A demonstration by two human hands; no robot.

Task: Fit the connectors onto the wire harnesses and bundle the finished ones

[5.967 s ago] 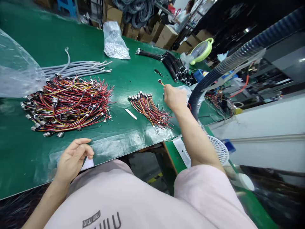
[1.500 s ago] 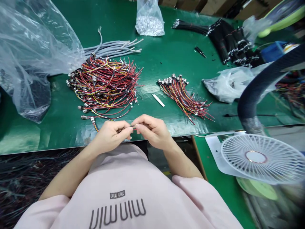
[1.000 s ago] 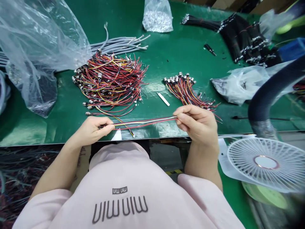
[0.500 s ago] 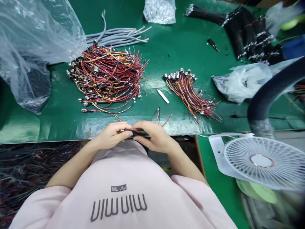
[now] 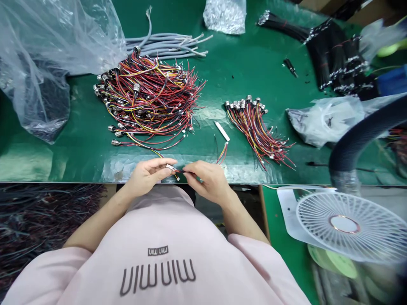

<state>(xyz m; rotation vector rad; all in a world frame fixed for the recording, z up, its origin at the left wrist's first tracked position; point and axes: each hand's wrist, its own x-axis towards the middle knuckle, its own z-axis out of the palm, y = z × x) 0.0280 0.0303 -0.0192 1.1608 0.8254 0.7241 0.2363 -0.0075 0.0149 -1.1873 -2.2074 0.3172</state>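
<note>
My left hand [image 5: 146, 176]: grip closed on silver cylindrical metal connector [image 5: 171, 167], at near edge of green surface [image 5: 254, 67]. My right hand [image 5: 207, 180]: grip pinching thin red and dark wires [image 5: 179, 171] beside it; fingers hide their run. Loose wire ends [image 5: 222, 154] poke out past right hand; cannot tell if same wires. Large red-yellow-black wire pile [image 5: 155, 101] left, smaller wire bundle [image 5: 256, 131] right, slim white stick [image 5: 222, 131] between. Clear plastic bag [image 5: 63, 34], far left, cut off.
</note>
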